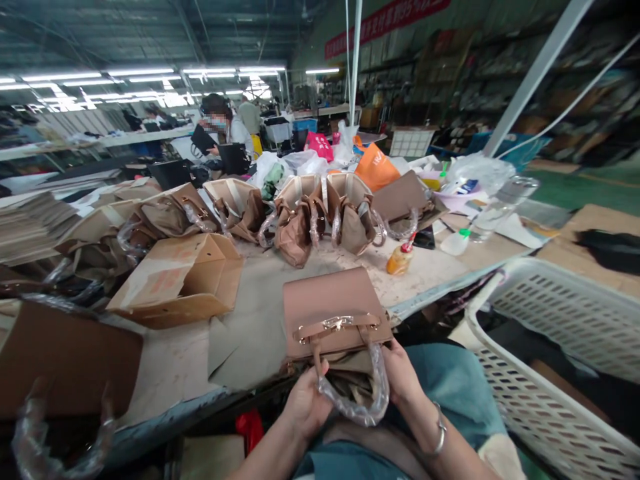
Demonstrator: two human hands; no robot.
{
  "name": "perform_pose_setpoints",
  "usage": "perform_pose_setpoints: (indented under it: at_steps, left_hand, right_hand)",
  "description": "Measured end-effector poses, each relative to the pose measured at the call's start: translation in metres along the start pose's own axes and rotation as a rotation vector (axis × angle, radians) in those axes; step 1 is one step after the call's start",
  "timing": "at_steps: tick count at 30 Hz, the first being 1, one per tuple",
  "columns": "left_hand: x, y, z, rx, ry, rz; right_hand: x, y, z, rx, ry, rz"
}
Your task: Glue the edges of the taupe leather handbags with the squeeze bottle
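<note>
A brown handbag [333, 297] lies across the table's front edge, its opening turned toward me. It has a strap with gold-coloured hardware [337, 323] and a handle wrapped in clear plastic [375, 400]. My left hand [307, 400] is closed on the bag's near left side, thumb by the base of the handle. On the right, my right hand [400, 370] grips the bag's edge, its fingers partly hidden behind the bag. Olive-brown lining shows in the opening between my hands.
More brown handbags [295, 227] stand in a row behind an open cardboard box [185, 277]. Another handbag [75, 360] lies at the left edge. A bottle of yellowish liquid [399, 260] stands at right, near a white plastic basket [550, 373]. A person [225, 127] sits farther back.
</note>
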State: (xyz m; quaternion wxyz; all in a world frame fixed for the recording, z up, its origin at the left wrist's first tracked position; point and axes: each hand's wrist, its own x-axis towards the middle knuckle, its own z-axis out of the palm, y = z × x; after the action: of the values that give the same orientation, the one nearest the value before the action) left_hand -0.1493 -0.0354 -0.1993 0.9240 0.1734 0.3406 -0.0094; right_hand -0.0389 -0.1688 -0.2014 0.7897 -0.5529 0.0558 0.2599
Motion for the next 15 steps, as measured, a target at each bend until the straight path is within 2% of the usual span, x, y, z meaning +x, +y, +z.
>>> perform_pose_setpoints:
  at_steps: [2, 4, 9, 12, 15]
  left_hand:
    - [0.007, 0.001, -0.002, -0.005, -0.024, -0.107]
    - [0.011, 0.001, -0.005, 0.035, -0.025, -0.158]
    - [0.013, 0.0, 0.003, 0.149, 0.11, -0.204]
    - [0.016, -0.003, 0.015, 0.221, 0.136, -0.12]
    - [0.018, -0.009, 0.021, 0.282, 0.23, -0.026]
  right_hand:
    - [0.001, 0.006, -0.002, 0.002, -0.013, -0.003]
    - [0.001, 0.008, -0.002, -0.02, -0.031, -0.016]
    - [0.0, 0.013, 0.0, -0.083, -0.033, -0.087]
    - [0.0, 0.02, 0.004, -0.077, -0.039, -0.094]
    - [-0.002, 0.025, 0.009, -0.062, -0.079, -0.12]
